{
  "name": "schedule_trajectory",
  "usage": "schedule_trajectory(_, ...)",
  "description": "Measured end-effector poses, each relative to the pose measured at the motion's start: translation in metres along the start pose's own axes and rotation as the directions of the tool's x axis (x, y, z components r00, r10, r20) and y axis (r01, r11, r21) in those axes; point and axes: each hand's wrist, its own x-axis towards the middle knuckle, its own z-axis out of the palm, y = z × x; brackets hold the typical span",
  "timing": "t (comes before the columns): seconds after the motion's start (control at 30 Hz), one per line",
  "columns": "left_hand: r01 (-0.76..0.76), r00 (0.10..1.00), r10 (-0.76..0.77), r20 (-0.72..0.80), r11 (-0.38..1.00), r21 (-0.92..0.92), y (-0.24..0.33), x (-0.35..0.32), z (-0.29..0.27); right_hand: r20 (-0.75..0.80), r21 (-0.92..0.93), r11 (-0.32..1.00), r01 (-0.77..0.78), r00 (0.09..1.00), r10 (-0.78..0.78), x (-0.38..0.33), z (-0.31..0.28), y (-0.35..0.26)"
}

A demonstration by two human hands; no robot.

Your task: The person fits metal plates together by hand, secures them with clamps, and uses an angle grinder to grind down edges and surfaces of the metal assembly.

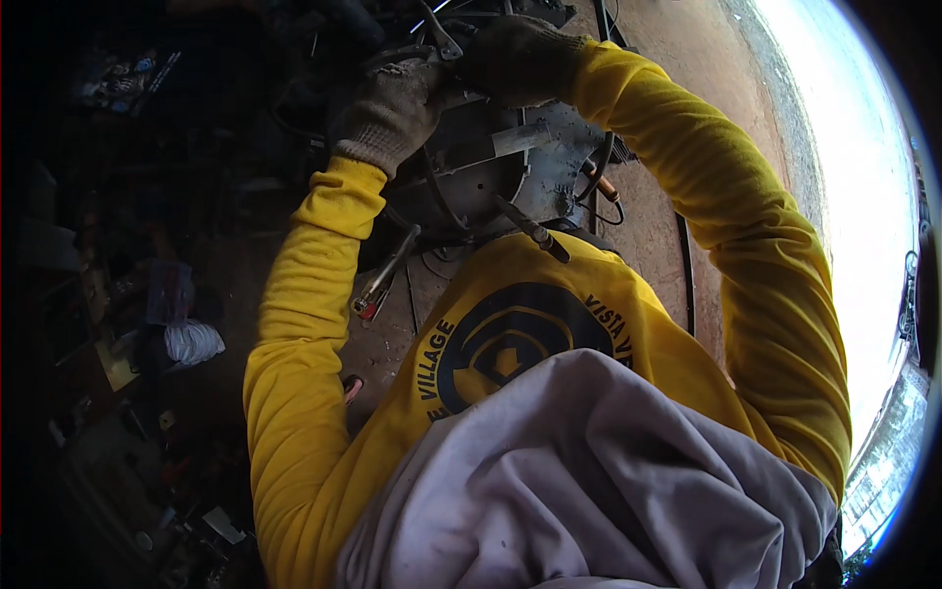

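Observation:
Both my hands wear knitted work gloves and are close together at the top of the view. My left hand (395,106) is curled closed beside a metal lever (442,31) that looks like part of locking pliers or a clamp. My right hand (520,65) looks rounded and closed just right of that lever, in deep shade. What either hand grips is hidden. Below them is a grey metal work surface (559,162) with a flat metal strip (491,145) on it. A slim dark tool (533,232) lies at its near edge, close to my body.
A metal clamp-like bar (389,270) sticks out near my left forearm. Right of the work surface are an orange-handled tool (601,181) and black cables (685,265) on the brown floor. Dim clutter fills the left, with a white cloth bundle (193,342). Bright daylight enters from the right.

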Motion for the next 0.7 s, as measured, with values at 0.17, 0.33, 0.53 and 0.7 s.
schedule_trajectory(0.17,-0.033,0.986,0.018,-0.165,0.996,-0.087,0.006,-0.001,0.004,0.009,-0.043,0.999,-0.027,1.0,0.027,0.005,0.007,0.003)
schedule_trajectory(0.33,-0.009,0.99,-0.006,-0.138,0.994,-0.108,0.004,-0.005,0.003,0.051,0.172,0.984,-0.046,0.998,0.038,-0.002,-0.02,0.005)
schedule_trajectory(0.53,0.021,0.992,-0.041,-0.122,0.987,-0.16,0.007,-0.001,-0.001,0.162,0.262,0.952,-0.16,0.98,0.12,-0.024,-0.024,0.064)
schedule_trajectory(0.7,0.056,0.998,-0.064,-0.023,0.966,-0.253,0.012,0.004,-0.011,-0.322,0.363,0.925,-0.115,0.916,0.24,-0.086,0.02,0.043)
